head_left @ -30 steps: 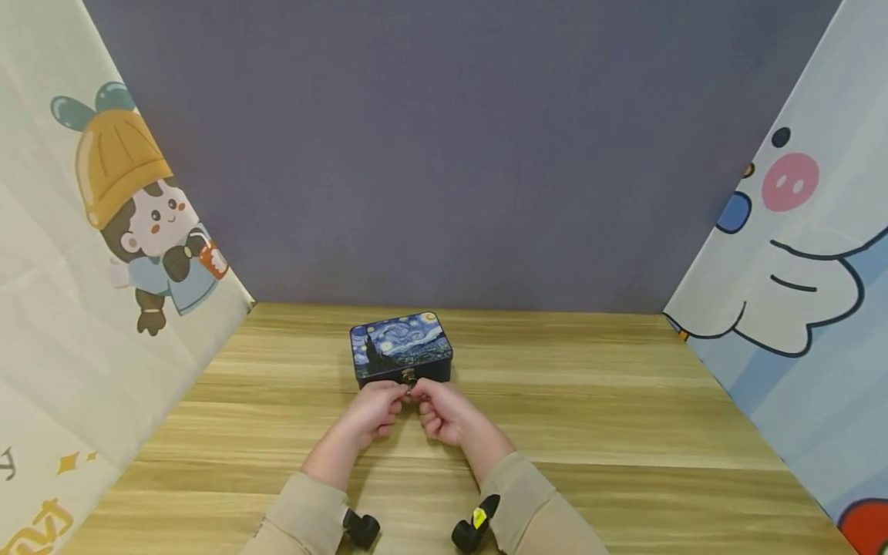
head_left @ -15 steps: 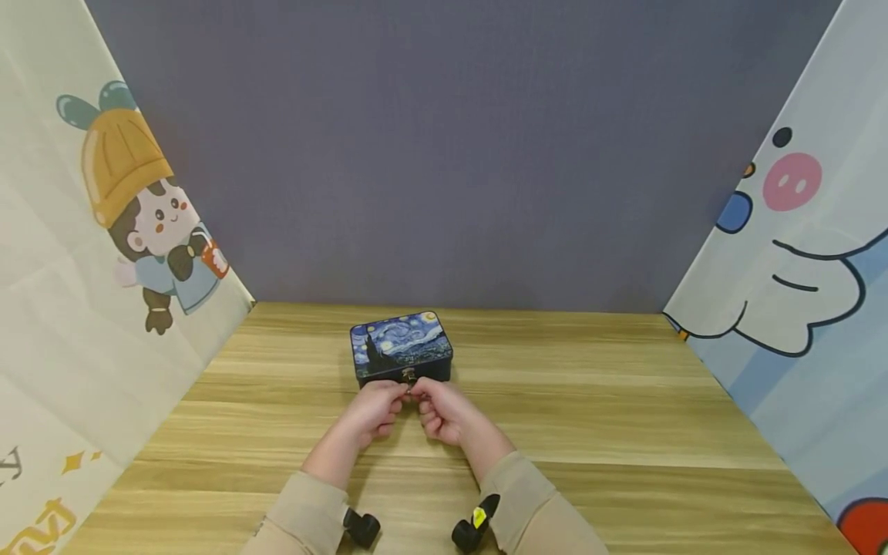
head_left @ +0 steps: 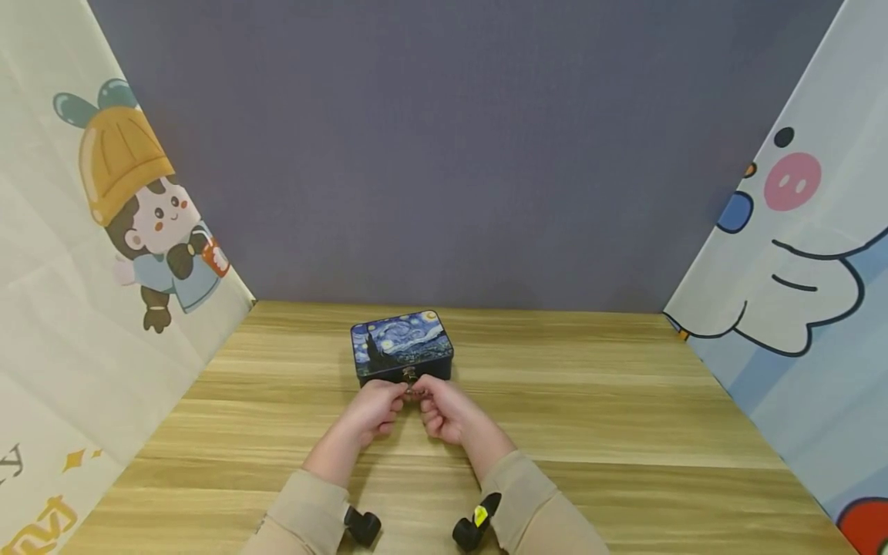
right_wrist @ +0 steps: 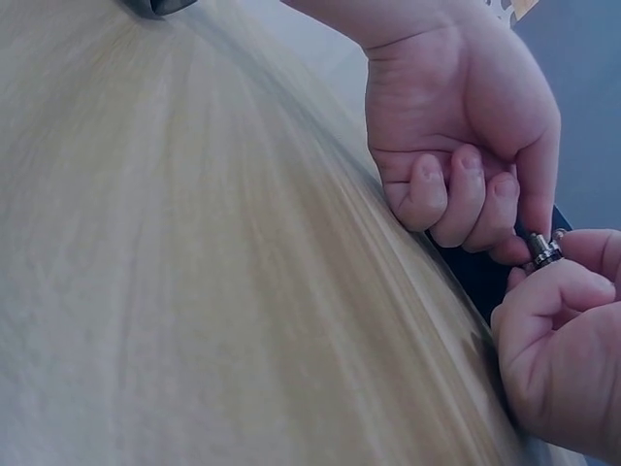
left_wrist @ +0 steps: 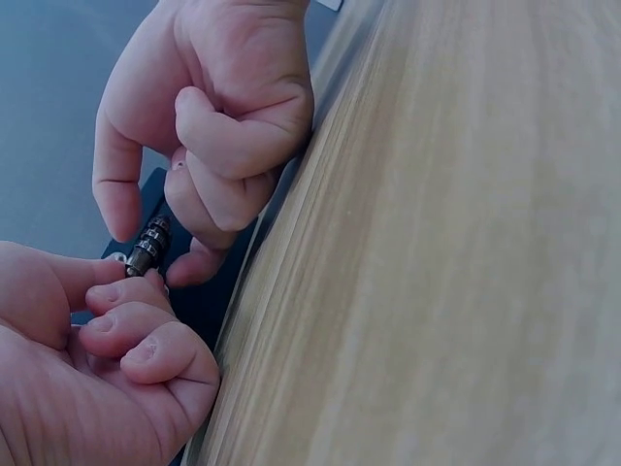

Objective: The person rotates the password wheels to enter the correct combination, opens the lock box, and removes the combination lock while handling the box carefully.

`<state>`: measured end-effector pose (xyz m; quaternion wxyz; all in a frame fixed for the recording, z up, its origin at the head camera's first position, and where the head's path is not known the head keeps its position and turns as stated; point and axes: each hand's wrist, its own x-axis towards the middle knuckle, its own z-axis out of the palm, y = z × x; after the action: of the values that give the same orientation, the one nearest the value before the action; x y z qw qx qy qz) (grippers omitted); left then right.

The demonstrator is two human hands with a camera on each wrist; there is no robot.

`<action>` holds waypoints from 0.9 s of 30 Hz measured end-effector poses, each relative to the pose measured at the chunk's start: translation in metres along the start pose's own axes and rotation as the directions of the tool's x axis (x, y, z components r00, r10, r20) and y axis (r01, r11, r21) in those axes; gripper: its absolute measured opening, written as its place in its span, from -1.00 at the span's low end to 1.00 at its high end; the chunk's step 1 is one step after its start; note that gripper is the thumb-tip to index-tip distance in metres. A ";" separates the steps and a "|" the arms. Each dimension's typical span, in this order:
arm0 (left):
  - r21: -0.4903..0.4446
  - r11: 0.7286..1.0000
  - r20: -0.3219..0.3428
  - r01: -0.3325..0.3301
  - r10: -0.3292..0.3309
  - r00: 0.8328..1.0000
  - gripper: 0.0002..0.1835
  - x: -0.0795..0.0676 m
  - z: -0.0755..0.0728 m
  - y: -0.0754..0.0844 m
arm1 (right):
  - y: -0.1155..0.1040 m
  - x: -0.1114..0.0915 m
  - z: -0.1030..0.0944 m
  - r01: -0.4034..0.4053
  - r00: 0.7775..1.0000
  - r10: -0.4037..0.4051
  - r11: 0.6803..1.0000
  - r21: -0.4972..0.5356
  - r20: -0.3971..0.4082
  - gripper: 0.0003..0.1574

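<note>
A small metal combination lock (left_wrist: 147, 245) with numbered dials hangs at the front latch of a dark tin box (head_left: 401, 344), whose lid carries a swirling blue night-sky painting. My left hand (head_left: 377, 410) pinches one end of the lock between thumb and forefinger, the other fingers curled. From the other side, my right hand (head_left: 444, 412) holds the lock with its thumb and forefinger around the dials, the remaining fingers folded in. The right wrist view shows the lock (right_wrist: 543, 250) between both hands' fingertips, partly covered. The box lid is down.
The box stands on a wood-grain table (head_left: 590, 401), near a grey upright panel (head_left: 458, 154) at the back. Printed cloths hang at either side, the left one (head_left: 42, 293) with a cartoon child, the right one (head_left: 832, 308) with a pink-snouted figure.
My right fingertips have shifted slightly upward and parted a little, so more of the lock shows in the head view. The left hand and the box stay nearly still.
</note>
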<state>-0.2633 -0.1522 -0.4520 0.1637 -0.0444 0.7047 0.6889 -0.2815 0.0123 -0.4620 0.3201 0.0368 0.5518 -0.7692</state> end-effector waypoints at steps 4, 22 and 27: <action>0.004 1.000 0.003 -0.002 0.002 1.000 -0.73 0.001 0.000 0.000 | 0.000 -0.001 -0.001 -0.006 1.000 0.006 1.000 0.006 0.003 -0.85; 0.000 1.000 -0.004 -0.004 0.004 1.000 -0.73 0.000 0.001 -0.001 | 0.003 0.002 0.000 0.029 1.000 -0.029 0.999 -0.024 -0.002 -0.78; -0.008 1.000 0.000 -0.011 0.011 1.000 -0.73 -0.001 0.002 0.000 | 0.003 0.002 0.001 0.044 0.999 -0.045 0.999 -0.021 -0.011 -0.76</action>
<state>-0.2622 -0.1501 -0.4521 0.1596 -0.0412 0.7023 0.6925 -0.2809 0.0102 -0.4652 0.3001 0.0256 0.5622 -0.7702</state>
